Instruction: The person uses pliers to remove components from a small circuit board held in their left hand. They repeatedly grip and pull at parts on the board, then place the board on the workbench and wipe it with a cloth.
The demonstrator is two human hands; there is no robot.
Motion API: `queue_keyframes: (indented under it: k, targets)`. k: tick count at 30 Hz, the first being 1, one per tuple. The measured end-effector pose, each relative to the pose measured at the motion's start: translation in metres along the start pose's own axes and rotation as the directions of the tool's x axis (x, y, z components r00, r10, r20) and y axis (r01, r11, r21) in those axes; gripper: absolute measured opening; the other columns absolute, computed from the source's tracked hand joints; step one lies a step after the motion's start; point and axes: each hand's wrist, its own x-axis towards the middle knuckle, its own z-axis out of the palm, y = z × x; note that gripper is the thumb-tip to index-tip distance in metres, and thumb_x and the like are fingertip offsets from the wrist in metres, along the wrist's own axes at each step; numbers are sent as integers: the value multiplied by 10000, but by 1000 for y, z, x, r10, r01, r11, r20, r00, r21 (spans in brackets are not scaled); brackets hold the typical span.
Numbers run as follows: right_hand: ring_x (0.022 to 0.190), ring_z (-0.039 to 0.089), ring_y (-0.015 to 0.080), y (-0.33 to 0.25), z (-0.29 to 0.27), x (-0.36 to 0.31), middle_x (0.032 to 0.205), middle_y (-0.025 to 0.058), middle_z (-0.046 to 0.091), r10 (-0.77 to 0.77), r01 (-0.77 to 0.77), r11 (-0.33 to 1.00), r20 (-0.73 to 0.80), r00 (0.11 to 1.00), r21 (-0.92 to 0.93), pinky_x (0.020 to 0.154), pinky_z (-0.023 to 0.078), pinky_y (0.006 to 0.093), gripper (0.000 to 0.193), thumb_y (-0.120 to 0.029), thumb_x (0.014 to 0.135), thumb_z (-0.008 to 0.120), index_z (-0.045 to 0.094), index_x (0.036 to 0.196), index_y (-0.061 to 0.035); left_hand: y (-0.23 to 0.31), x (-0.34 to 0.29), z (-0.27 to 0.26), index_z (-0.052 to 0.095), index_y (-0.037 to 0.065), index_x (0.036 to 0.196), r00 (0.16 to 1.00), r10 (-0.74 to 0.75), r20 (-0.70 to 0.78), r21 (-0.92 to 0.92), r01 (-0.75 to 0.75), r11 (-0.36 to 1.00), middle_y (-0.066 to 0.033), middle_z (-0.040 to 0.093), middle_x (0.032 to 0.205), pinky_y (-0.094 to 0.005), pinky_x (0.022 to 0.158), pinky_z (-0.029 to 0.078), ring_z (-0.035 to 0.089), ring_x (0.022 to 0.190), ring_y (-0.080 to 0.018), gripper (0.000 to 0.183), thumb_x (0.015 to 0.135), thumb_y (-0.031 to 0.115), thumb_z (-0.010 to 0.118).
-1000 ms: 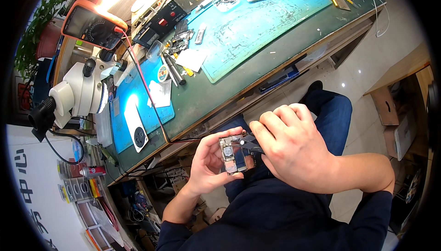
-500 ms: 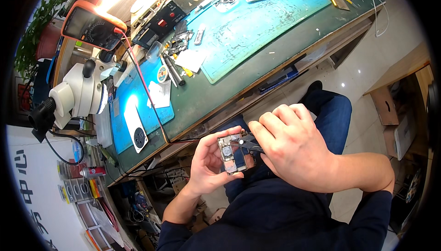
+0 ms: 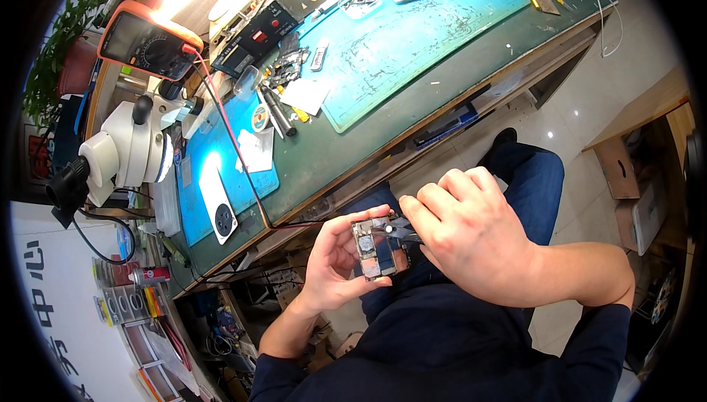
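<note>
A small circuit board (image 3: pixel 366 246) is held over the lap, in front of the bench (image 3: pixel 324 144), by the left hand (image 3: pixel 331 266). The left forearm is slanted up from the lower edge, and the palm is turned toward the board. The board is pinched by its edges, with the thumb laid along the lower one and the fingers stretched along the upper one, so that this grip is closed only to the board's width. The right hand (image 3: pixel 475 244) is held at the board's right, its forearm nearly level, its back turned up and its fingers curled. A dark tool (image 3: pixel 403 233) is clasped in that grip, with its tip set at the upper right part of the board; how far the tool's jaws are parted cannot be told. Large dark characters are borne by the white wall (image 3: pixel 70 273) at the far left. Small markings are set round the dial of an orange-rimmed meter (image 3: pixel 151 41), and pale print is carried on a black box (image 3: pixel 258 39) with a red switch, too small to be read. Print is also shown on a red can (image 3: pixel 151 275) beside the bench's left end.
</note>
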Motion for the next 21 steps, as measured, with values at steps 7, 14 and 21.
queue_keyframes:
  k: [7, 14, 21]
  targets:
    - [880, 601, 193, 2, -4, -1, 919, 25, 653, -9, 9, 1000, 39, 999, 5, 804, 447, 348, 410, -146, 728, 778, 710, 1115, -30, 3, 1, 0, 352, 35, 1498, 999, -30, 27, -13, 30, 999, -230, 391, 1586, -416, 1203, 371, 447, 1446, -261, 897, 765, -66, 858]
    - [893, 601, 198, 6, -6, -1, 929, 31, 654, -21, 19, 1000, 96, 995, 18, 810, 454, 356, 406, -142, 736, 773, 709, 1123, -37, 6, 3, -2, 355, 36, 1498, 996, -82, 27, -89, 85, 992, -227, 394, 1585, -414, 1203, 376, 445, 1446, -263, 905, 755, -71, 860]
    - [968, 600, 226, 5, 0, -1, 991, 55, 642, 10, -10, 999, 3, 1000, 50, 875, 450, 377, 470, -155, 698, 790, 686, 1136, -19, -5, 4, 0, 349, 59, 1499, 1000, -2, -13, -161, 0, 987, -226, 378, 1591, -404, 1199, 383, 435, 1450, -255, 918, 748, -86, 856]
